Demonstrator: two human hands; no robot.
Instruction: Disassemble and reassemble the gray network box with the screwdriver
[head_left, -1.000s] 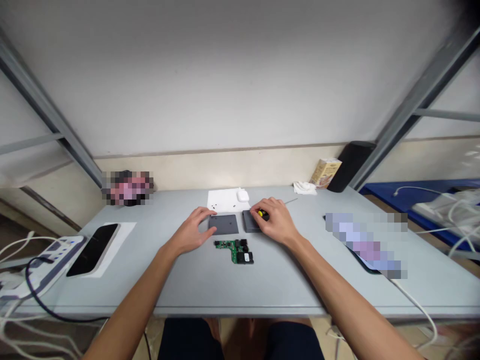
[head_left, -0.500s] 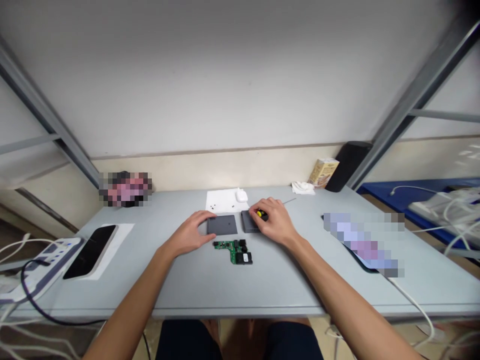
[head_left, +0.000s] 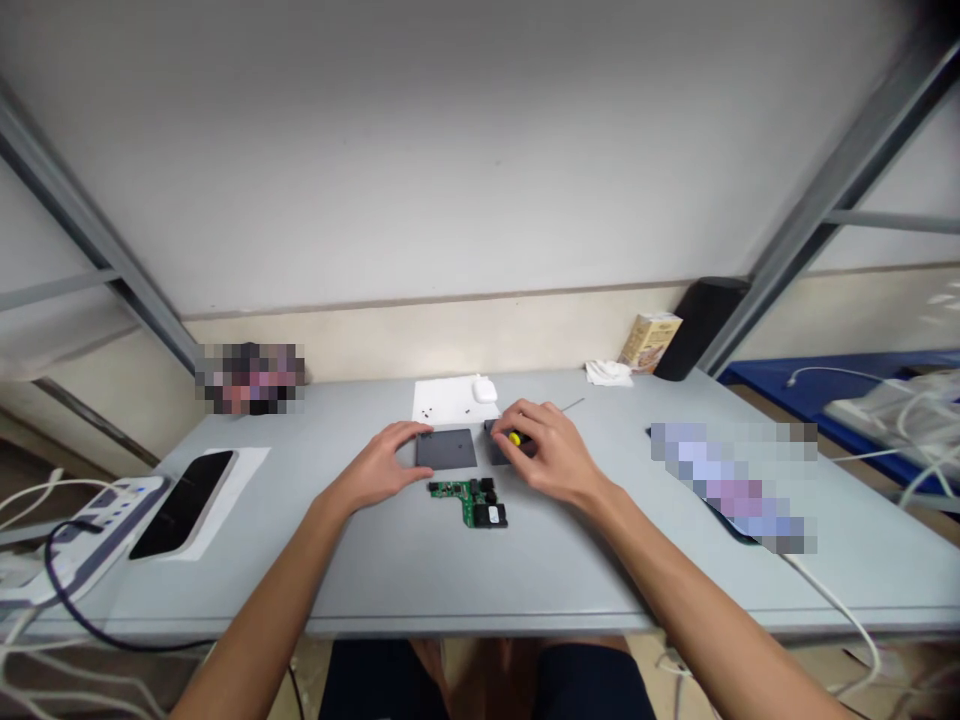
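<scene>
My left hand (head_left: 384, 465) rests on the grey table (head_left: 420, 560), fingers spread and curved, touching the left edge of a flat dark grey cover plate (head_left: 447, 449). My right hand (head_left: 545, 450) is closed around a screwdriver with a yellow-and-black handle (head_left: 515, 438), whose thin shaft (head_left: 571, 405) points back right. This hand covers most of a second dark grey case part (head_left: 495, 445). A green circuit board (head_left: 472, 499) lies just in front of both grey parts, untouched.
A white sheet (head_left: 450, 400) with small dark screws and a white earbud case (head_left: 484, 389) lies behind the parts. A black phone (head_left: 182, 500) and power strip (head_left: 82, 535) with cables sit left. A carton (head_left: 649, 342), black cylinder (head_left: 701, 325) and crumpled tissue (head_left: 609, 373) stand back right.
My right hand has shifted slightly left and nearer with the screwdriver, covering more of the right grey part. My left hand has stayed on the cover plate.
</scene>
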